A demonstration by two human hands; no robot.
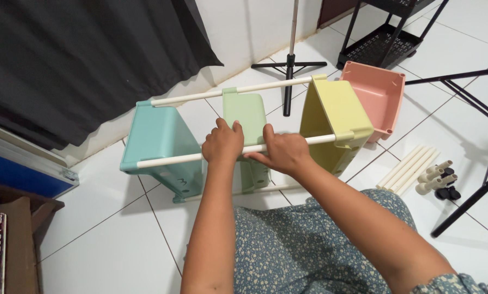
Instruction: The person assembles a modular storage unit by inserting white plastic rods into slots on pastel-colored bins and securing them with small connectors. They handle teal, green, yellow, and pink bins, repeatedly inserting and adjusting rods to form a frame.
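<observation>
1. Both hands sit on the near white rod (238, 149), side by side at centre frame.
2. Left hand (222, 142) clenches the rod, fingers over the green shelf (247, 117).
3. Right hand (283, 151) grips the same rod, just beside the left, at its 3 o'clock.
4. Teal shelf (159, 139) hangs at 9 o'clock, yellow shelf (334, 117) at 3 o'clock.
5. Pink shelf (376, 92) lies on the floor (118, 239) at 2 o'clock; spare tubes (410, 169) at 4 o'clock.
</observation>
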